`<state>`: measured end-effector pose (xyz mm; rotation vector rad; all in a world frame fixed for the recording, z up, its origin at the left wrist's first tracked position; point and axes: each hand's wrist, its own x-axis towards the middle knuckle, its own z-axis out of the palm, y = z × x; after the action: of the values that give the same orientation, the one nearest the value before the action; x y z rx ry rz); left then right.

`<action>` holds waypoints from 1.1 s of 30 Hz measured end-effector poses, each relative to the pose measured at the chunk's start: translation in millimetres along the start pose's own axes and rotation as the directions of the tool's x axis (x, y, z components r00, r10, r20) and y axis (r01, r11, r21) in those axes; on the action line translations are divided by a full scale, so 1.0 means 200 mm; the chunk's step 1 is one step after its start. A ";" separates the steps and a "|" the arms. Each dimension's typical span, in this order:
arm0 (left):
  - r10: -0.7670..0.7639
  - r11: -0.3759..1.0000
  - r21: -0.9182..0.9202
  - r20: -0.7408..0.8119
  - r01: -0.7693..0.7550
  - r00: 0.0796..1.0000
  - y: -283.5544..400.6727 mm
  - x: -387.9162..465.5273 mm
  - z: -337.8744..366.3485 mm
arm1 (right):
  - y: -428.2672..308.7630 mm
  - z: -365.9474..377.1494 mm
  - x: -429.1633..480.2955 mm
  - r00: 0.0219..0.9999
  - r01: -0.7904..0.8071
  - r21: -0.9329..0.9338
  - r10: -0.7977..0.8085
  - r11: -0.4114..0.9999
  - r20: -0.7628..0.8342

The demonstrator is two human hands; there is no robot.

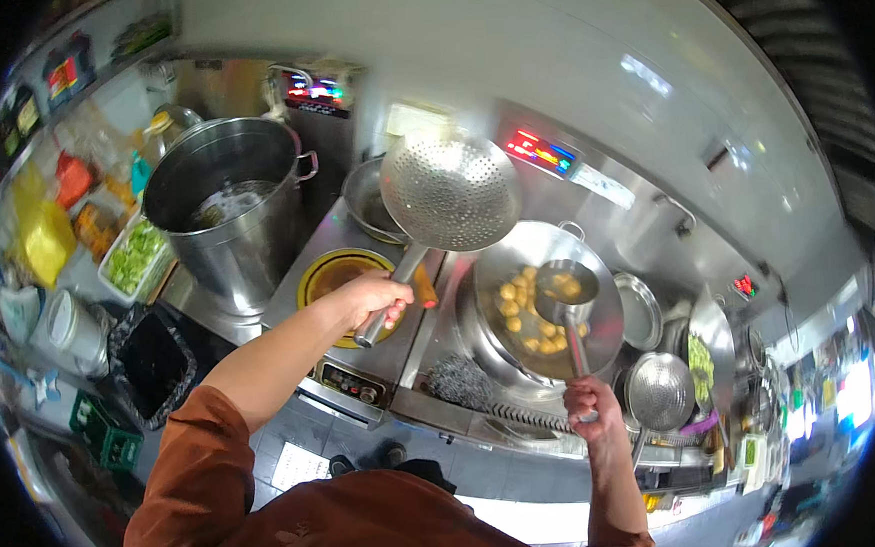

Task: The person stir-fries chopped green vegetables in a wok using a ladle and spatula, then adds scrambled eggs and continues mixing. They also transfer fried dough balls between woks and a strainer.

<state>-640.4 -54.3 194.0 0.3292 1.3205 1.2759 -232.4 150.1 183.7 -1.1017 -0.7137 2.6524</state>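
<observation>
My left hand (380,301) grips the metal handle of a perforated strainer ladle (451,190). Its round bowl is raised over the back of the stove and looks bare of food. With my right hand (593,408) I hold a steel ladle (568,289) by its handle, its bowl above the wok (597,301). Several round golden-brown food pieces (518,299) sit in the wok, in what looks like liquid. A few similar pieces show in the ladle's bowl.
A tall stockpot (231,211) with liquid stands at the left, past a cooktop (344,275). Beside it are a tub of chopped greens (136,258) and a black-lined bin (153,358). A steel wool scrubber (459,383) lies before the wok. Another strainer (661,391) rests at the right.
</observation>
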 end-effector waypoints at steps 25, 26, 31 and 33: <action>0.107 0.988 0.147 -0.463 -0.043 0.880 0.28 -0.58 -2.09 | 0.85 2.61 1.61 0.919 0.011 -0.569 0.216 0.822 0.330; 0.075 0.992 0.126 -0.462 -0.018 0.884 0.26 -0.56 -2.15 | 0.92 2.66 1.67 0.947 0.054 -0.648 0.167 0.760 0.275; 0.050 0.999 0.002 -0.404 -0.054 0.913 0.17 -0.54 -2.32 | 1.13 2.73 1.87 0.974 0.222 -0.932 -0.118 0.287 0.196; 0.041 0.994 -0.076 -0.391 -0.077 0.920 0.15 -0.56 -2.36 | 1.15 2.70 1.89 0.939 0.257 -0.964 -0.219 -0.074 0.267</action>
<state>-1020.3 -351.1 128.2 0.0499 1.5891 1.4994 -877.8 -116.1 165.9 -0.8538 -2.8044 1.3802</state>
